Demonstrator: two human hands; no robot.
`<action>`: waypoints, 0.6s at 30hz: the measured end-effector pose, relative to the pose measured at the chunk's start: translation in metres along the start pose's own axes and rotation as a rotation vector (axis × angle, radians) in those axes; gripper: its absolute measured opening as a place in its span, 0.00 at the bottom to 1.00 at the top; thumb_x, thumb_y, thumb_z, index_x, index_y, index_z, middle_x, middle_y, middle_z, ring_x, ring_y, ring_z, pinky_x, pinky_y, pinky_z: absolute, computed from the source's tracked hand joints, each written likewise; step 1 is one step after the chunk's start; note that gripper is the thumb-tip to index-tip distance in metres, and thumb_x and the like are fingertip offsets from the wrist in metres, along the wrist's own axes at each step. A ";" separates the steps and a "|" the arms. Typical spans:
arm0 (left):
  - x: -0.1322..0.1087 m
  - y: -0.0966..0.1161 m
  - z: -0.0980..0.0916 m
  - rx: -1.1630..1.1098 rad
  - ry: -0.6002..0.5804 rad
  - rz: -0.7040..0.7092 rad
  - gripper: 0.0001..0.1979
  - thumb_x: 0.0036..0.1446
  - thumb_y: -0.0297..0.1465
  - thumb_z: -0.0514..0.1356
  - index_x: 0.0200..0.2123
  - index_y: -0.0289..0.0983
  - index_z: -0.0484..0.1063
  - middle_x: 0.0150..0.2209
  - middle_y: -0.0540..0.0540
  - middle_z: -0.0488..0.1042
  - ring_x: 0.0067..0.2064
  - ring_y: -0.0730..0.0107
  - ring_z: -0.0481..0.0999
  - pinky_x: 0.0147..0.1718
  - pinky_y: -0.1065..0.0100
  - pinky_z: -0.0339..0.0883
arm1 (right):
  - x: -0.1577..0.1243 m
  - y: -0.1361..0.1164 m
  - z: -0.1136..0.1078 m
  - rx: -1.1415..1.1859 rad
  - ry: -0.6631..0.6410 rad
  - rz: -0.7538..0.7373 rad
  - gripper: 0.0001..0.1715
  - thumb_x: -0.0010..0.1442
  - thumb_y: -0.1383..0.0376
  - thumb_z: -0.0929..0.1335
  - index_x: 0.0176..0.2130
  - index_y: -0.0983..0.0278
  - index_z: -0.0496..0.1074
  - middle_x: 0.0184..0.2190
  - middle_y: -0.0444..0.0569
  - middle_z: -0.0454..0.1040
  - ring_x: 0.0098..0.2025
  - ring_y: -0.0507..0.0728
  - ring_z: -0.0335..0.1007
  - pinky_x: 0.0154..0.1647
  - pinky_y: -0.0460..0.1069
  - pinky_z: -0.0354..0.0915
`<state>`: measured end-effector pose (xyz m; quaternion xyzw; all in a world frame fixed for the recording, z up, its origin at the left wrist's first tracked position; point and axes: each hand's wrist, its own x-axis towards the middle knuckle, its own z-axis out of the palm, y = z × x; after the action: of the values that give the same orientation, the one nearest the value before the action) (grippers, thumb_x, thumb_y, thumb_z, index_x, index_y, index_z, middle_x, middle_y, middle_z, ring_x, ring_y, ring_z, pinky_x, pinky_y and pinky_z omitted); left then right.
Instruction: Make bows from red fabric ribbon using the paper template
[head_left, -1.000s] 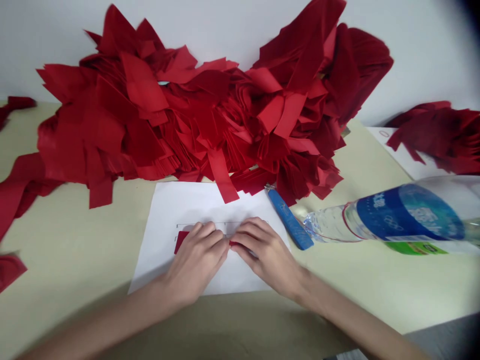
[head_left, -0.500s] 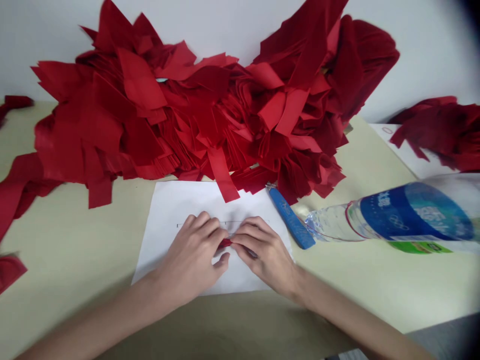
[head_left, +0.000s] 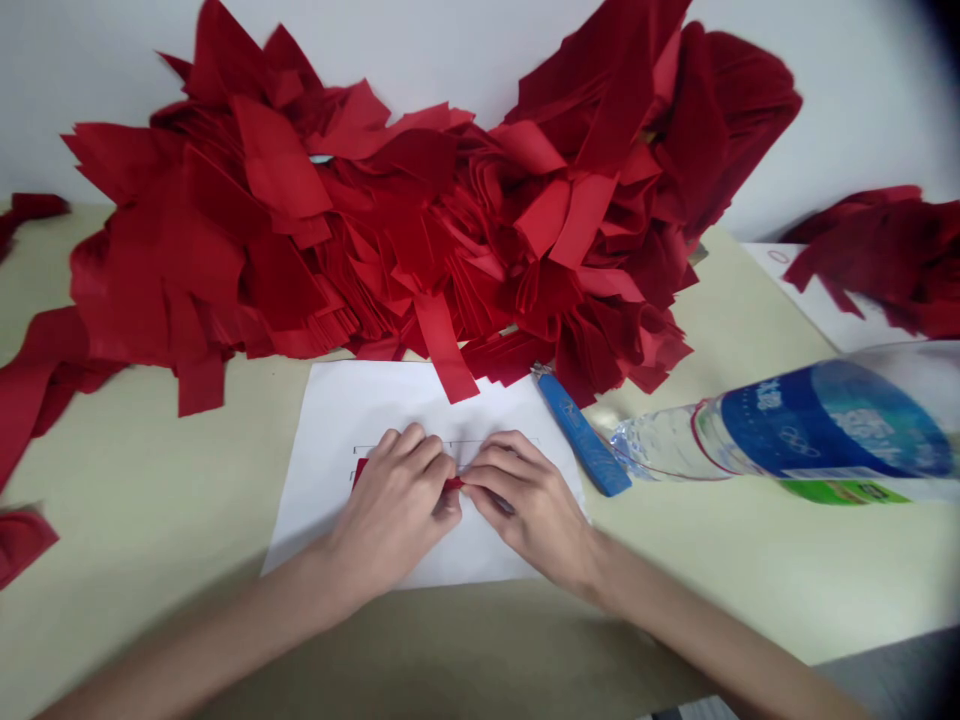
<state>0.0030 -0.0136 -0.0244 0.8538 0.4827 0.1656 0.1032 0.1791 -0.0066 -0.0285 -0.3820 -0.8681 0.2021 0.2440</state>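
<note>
Head view: both hands (head_left: 394, 510) pinch what looks like a red fabric strip (head_left: 452, 484) between them, steadying it over a white paper sheet (head_left: 322, 420), red pile (head_left: 375, 230) at 12 o'clock.

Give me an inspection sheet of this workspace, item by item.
surface: pale table, white paper sheet with a thin drawn outline.
job's things: small red strip over the sheet, red piece beside the left hand.
clutter: big pile of red strips, smaller red pile, blue utility knife, water bottle on its side.
grippers: left hand and right hand pinch the strip.
cables: nothing seen.
surroundings: white wall.
</note>
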 end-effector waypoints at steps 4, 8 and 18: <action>0.001 -0.001 0.001 -0.002 -0.023 0.035 0.06 0.51 0.22 0.54 0.25 0.36 0.68 0.28 0.47 0.68 0.36 0.61 0.64 0.34 0.60 0.60 | 0.000 0.001 0.001 0.000 -0.008 -0.014 0.08 0.61 0.70 0.64 0.35 0.65 0.74 0.32 0.48 0.74 0.44 0.58 0.62 0.45 0.53 0.66; 0.003 -0.002 0.002 -0.005 -0.055 0.089 0.06 0.52 0.22 0.53 0.25 0.35 0.67 0.28 0.47 0.67 0.36 0.61 0.63 0.35 0.61 0.60 | 0.000 0.002 0.001 -0.020 -0.025 -0.020 0.09 0.62 0.70 0.64 0.33 0.65 0.73 0.32 0.48 0.74 0.45 0.58 0.62 0.45 0.53 0.65; 0.004 -0.002 0.001 -0.015 -0.041 0.060 0.06 0.49 0.21 0.53 0.25 0.36 0.67 0.28 0.47 0.68 0.36 0.62 0.64 0.34 0.60 0.59 | -0.002 0.004 0.002 -0.004 -0.056 -0.006 0.10 0.63 0.68 0.63 0.34 0.64 0.74 0.33 0.48 0.75 0.45 0.59 0.62 0.46 0.56 0.63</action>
<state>0.0036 -0.0094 -0.0255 0.8702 0.4535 0.1548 0.1144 0.1816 -0.0055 -0.0326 -0.3742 -0.8761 0.2103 0.2197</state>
